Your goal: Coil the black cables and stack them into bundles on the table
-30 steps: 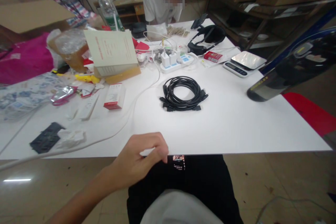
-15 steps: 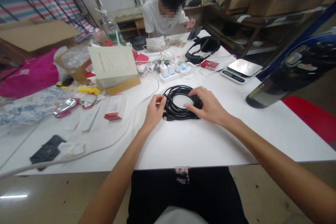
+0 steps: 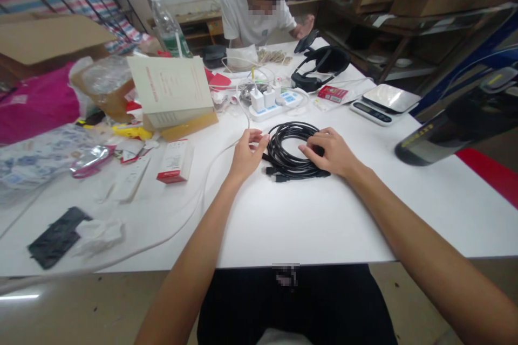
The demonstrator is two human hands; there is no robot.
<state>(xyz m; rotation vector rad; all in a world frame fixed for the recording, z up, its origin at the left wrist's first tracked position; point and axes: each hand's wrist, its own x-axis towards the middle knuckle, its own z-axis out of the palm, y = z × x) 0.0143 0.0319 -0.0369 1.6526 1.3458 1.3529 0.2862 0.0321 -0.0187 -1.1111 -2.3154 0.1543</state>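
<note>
On the far left of the white desk (image 3: pixel 291 226) there is a bright pink bag (image 3: pixel 44 99). Nearer the front edge lies a flat black thing (image 3: pixel 54 240) (I can't tell what it is), with a crumpled white tissue (image 3: pixel 101 234) touching its right side. Next come a cream-colored folder (image 3: pixel 170 81), standing up at a slant, and a little red and white box (image 3: pixel 175 161) in front of it.

Then comes the left hand (image 3: pixel 247 155), at the left side of a round coil of black cable (image 3: pixel 283 160). Its fingers are bent and its thumb is a bit apart from them, but I can't tell if it grips the cable. The coil lies flat on the desk, between the two hands, just in front of a white power strip (image 3: pixel 265 114). The right hand (image 3: pixel 332 153) is curled over the coil's right side, with its thumb by the hole in the middle. I can't see if it squeezes tight. Farther right are a flat scale (image 3: pixel 388 102) and a big dark bottle (image 3: pixel 449 129), which looks tilted.
</note>
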